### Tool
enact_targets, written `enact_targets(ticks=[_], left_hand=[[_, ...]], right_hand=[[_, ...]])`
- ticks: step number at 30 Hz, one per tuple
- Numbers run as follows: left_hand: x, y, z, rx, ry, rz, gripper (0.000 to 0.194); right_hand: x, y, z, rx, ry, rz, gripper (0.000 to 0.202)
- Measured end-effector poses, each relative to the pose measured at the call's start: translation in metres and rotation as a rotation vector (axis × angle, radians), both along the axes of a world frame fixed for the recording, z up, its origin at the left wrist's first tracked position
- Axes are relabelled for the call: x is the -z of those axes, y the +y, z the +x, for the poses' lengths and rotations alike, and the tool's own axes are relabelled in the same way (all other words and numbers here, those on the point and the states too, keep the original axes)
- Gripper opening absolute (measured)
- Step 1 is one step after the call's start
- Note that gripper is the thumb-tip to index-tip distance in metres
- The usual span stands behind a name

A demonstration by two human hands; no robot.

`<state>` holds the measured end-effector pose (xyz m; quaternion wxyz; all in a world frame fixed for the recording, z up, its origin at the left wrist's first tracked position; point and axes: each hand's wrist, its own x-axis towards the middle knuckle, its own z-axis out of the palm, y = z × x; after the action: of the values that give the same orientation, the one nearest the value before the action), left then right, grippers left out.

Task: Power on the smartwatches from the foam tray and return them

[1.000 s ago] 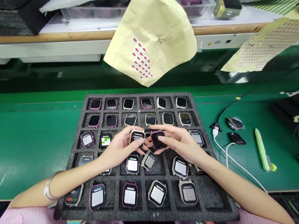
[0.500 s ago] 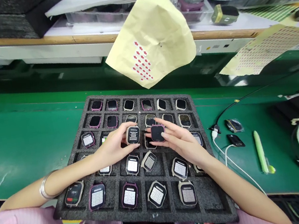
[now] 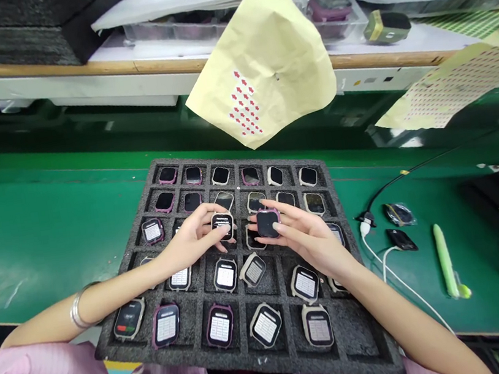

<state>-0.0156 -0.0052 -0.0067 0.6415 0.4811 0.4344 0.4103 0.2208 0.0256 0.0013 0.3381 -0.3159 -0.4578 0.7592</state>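
My left hand [image 3: 198, 234] grips a light-framed smartwatch body [image 3: 222, 223] whose dark screen shows lines of white text; the thumb lies on the screen. In my right hand [image 3: 302, 229] is a purple-framed smartwatch body [image 3: 268, 224] with a dark screen, held between thumb and fingers. Both are above a dark grey foam tray [image 3: 274, 362], whose compartments hold many more strapless watches. Near the front, a purple watch [image 3: 219, 325] and a light watch [image 3: 266, 325] show white lists. A watch with a red mark on its screen [image 3: 129, 319] lies at the front left.
A yellow sheet with red arrow stickers [image 3: 279, 65] hangs from the shelf edge [image 3: 158, 65] above the tray. On the green bench [image 3: 52, 239], to the right, are white cables [image 3: 401, 277], a small black device [image 3: 402, 239] and a light green pen-like tool [image 3: 444, 258].
My left thumb has moved from the watch's edge onto its screen, and the text there has shifted. The right hand still holds the purple watch. The whole view has shifted slightly.
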Motion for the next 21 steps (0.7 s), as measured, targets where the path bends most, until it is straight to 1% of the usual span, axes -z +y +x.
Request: enact_targets(ticks=[3,6,8,11,14,15,17,19,20,21], left_hand=[[0.004,0.002,-0.001,-0.017,0.008,0.022,0.025],[0.008,0.001,-0.002,0.01,0.056,0.061,0.036],[0.011,0.001,-0.003,0.028,0.134,0.122,0.043],[0.012,-0.002,-0.003,0.087,0.375,0.254,0.038],[0.007,-0.004,-0.003,0.206,0.762,0.416,0.034],[0.003,-0.005,-0.002,0.239,0.903,0.484,0.038],[-0.004,-0.005,0.002,0.273,1.137,0.619,0.052],[-0.011,-0.004,0.01,0.27,1.254,0.731,0.059],[-0.013,-0.003,0.016,0.267,1.275,0.771,0.056],[-0.015,-0.001,0.023,0.27,1.286,0.797,0.049]], right_hand=[[0.0,0.0,0.0,-0.005,-0.003,0.01,0.04],[-0.001,0.0,0.0,-0.007,0.013,0.008,0.04],[-0.003,-0.001,0.0,-0.009,0.021,0.006,0.04],[-0.005,-0.001,0.001,-0.004,0.009,0.013,0.04],[-0.005,-0.001,0.002,0.022,-0.027,0.027,0.036],[-0.005,-0.001,0.002,0.036,-0.034,0.031,0.035],[-0.004,0.0,0.002,0.07,-0.031,0.038,0.033],[-0.004,0.001,0.003,0.097,-0.011,0.039,0.032],[-0.004,0.001,0.003,0.105,0.001,0.038,0.032],[-0.004,0.001,0.004,0.11,0.012,0.037,0.031]])
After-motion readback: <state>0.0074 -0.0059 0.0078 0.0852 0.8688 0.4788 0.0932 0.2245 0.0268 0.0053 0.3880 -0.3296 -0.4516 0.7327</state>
